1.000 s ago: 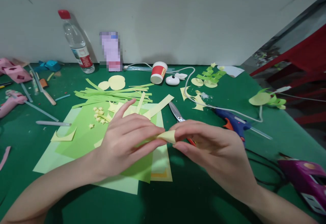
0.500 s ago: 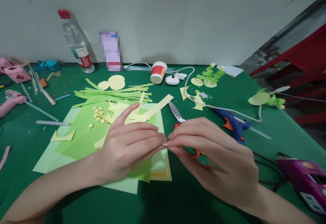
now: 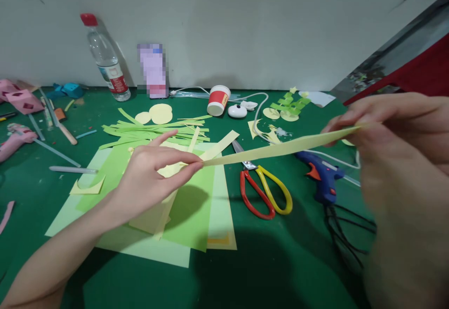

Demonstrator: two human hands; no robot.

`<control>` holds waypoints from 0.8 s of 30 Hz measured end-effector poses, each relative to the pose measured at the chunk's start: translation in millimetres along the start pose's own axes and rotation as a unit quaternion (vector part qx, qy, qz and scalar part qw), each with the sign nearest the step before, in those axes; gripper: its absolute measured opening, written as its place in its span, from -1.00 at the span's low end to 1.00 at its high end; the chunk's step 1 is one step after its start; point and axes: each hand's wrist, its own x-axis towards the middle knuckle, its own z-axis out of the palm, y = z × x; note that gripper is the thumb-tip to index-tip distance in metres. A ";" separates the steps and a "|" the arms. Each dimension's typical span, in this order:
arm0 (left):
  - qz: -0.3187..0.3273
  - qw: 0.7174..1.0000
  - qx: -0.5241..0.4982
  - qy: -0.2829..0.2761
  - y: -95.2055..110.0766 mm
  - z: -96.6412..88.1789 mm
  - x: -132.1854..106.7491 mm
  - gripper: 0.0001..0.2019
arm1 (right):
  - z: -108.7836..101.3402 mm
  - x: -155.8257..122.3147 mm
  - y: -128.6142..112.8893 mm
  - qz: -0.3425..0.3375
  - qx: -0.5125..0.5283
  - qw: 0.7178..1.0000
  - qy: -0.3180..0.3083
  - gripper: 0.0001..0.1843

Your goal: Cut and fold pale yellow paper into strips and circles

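Note:
A pale yellow paper strip (image 3: 277, 149) is stretched between my two hands above the table. My left hand (image 3: 150, 173) pinches its left end between thumb and forefinger, over the stacked sheets. The other end is pinched in my right hand (image 3: 403, 159), raised higher and closer to the camera, so the strip slopes up to the right. Below the strip lie scissors (image 3: 257, 192) with one red and one yellow handle. Green paper sheets (image 3: 192, 210) and yellow strips (image 3: 219, 147) lie under and behind my left hand, which hides most of the small folded stars.
Behind are green paper strips (image 3: 154, 131), a water bottle (image 3: 108, 61), a phone (image 3: 153, 70), a paper cup (image 3: 218, 100) and a white case (image 3: 237, 111). A blue glue gun (image 3: 326, 178) with a black cord lies right; a pink glue gun (image 3: 16, 141) lies left.
My hands have moved apart from a close pinch over the scissors. The right hand went up and right, the left slightly left, and the long paper strip now shows between them.

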 end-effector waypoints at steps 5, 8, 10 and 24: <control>-0.125 0.984 -0.047 -0.116 -3.2 1.8 0.4 -0.86 | 0.0 9.3 24.7 0.060 0.100 0.993 -0.007 -0.94; -0.163 0.966 -0.074 -0.185 -4.2 8.6 -2.4 -0.86 | 3.0 7.4 24.5 -0.021 -0.077 0.996 -0.048 -0.73; -0.155 0.963 -0.077 -0.208 -2.8 14.8 -4.2 -0.85 | 10.5 0.5 16.4 -0.095 -0.122 0.984 -0.083 -0.71; 0.060 0.974 0.095 -0.195 3.4 32.2 -14.9 -0.82 | 44.6 -21.0 -7.3 0.038 -0.013 0.936 -0.350 -0.84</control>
